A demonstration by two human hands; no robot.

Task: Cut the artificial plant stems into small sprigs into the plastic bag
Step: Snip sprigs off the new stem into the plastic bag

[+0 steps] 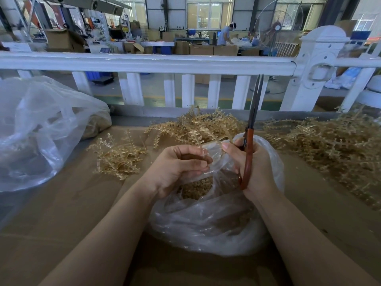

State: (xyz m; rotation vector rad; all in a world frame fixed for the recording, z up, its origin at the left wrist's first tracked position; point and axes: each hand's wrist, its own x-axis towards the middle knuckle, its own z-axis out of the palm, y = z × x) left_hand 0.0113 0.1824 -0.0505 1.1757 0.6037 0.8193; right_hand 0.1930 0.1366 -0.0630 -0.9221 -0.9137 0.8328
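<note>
Clear bag point(216, 219) on worktop point(61, 213), cut sprigs point(195, 188) inside, mouth being pulled open. Risk: thin film slipping from pinch, mouth collapsing, sprigs missing bag; upright blades near rim could snag plastic. Left hand point(177, 166) curled, pinching rim. Right hand point(253, 162) wrapped round scissors point(250, 137), points up, blades nearly closed, fingertips also on rim. Uncut stems point(195, 124) piled just beyond bag, more point(329, 145) at right, small heap point(119, 157) at left.
</note>
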